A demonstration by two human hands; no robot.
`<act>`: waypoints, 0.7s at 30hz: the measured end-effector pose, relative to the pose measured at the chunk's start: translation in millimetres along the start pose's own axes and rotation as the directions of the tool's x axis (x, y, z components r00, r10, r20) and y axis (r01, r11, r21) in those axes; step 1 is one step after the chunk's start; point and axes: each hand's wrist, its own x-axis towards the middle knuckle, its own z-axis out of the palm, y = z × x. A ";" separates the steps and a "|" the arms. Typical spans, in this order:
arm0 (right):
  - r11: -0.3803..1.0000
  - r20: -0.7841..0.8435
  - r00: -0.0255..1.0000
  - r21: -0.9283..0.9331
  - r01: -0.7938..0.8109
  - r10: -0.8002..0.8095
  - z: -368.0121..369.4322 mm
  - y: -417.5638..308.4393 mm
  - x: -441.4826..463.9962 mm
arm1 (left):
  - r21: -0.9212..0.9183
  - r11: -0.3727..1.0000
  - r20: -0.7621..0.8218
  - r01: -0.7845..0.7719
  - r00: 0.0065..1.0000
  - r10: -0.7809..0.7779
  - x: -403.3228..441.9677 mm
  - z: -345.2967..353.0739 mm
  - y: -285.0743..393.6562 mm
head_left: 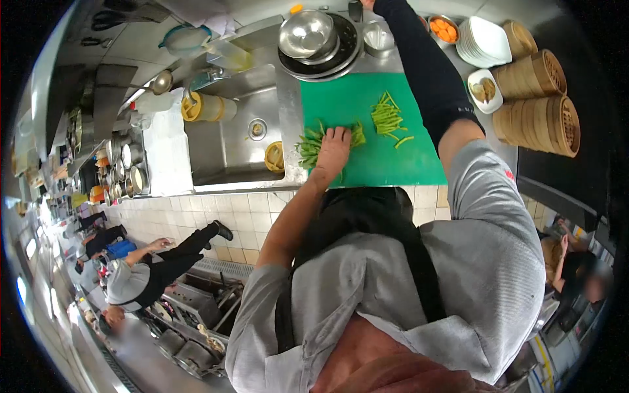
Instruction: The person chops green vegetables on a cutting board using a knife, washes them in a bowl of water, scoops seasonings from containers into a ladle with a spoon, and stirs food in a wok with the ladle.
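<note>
On the green cutting board (393, 164), my left hand (335, 149) lies over a bunch of leafy greens (309, 148), its fingers curved round the stems. Cut green stems (386, 116) form a small pile to the right of it. My right arm, in a black sleeve (419, 62), reaches over the board to the top edge of the view. Only a small part of my right hand (368, 4) shows there; its fingers and anything in them are cut off. Stacked metal bowls (306, 34) sit behind the board.
A steel sink (229, 144) with a yellow container (209, 108) is left of the board. Plates (483, 40), a bowl of orange pieces (443, 30) and bamboo steamers (534, 124) stand right. Other people are at lower left and far right.
</note>
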 end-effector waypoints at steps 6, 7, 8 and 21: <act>0.873 0.242 0.954 0.410 -0.265 0.176 -60.7 -44.3 -222.4 | -0.166 0.986 0.070 0.031 0.997 -0.020 8.4 12.6 -19.0; 0.985 0.041 0.999 0.173 -0.008 0.001 -25.3 -32.3 -269.5 | -0.204 0.974 0.130 0.095 0.989 -0.069 12.7 10.2 -20.0; 0.991 0.240 0.962 0.035 0.126 -0.130 -39.3 -48.6 -300.9 | -0.237 0.958 0.199 0.164 0.973 -0.117 13.3 6.9 -20.6; 0.830 0.289 0.794 0.005 0.558 -0.535 20.9 24.1 -414.6 | -0.790 0.225 0.458 0.570 0.793 -0.403 1.0 -24.3 -30.4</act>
